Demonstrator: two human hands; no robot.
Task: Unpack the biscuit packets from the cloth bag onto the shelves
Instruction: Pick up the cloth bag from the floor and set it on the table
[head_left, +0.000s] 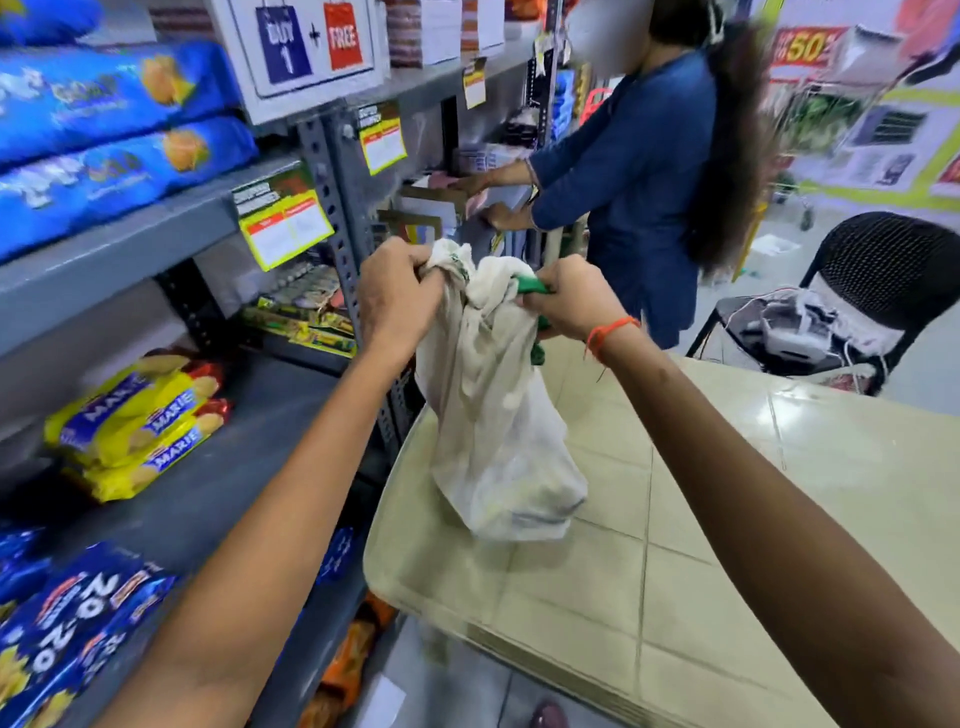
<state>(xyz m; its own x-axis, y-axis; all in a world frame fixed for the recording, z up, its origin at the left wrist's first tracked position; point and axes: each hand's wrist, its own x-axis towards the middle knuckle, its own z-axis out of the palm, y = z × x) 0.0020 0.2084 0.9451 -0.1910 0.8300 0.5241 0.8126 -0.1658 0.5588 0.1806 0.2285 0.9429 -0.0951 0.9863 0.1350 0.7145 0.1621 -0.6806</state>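
Observation:
A white cloth bag (493, 415) with green handles hangs over the near left corner of a beige table (727, 519), its bottom resting on the top. My left hand (397, 296) grips the bunched cloth at the bag's mouth on the left. My right hand (571, 301) holds the green handle on the right side of the mouth. The bag's contents are hidden. On the grey shelves (130, 249) at left lie yellow Marie biscuit packets (140, 421), blue 20-20 packets (67, 639) and large blue packets (114, 124).
Another person in a blue top (639, 171) stands just beyond the bag, reaching into the shelves. A black chair (857, 291) with white items on it stands at right. Small yellow-green packets (306, 317) sit deeper on the shelf. Orange packets (348, 660) lie on the lowest shelf.

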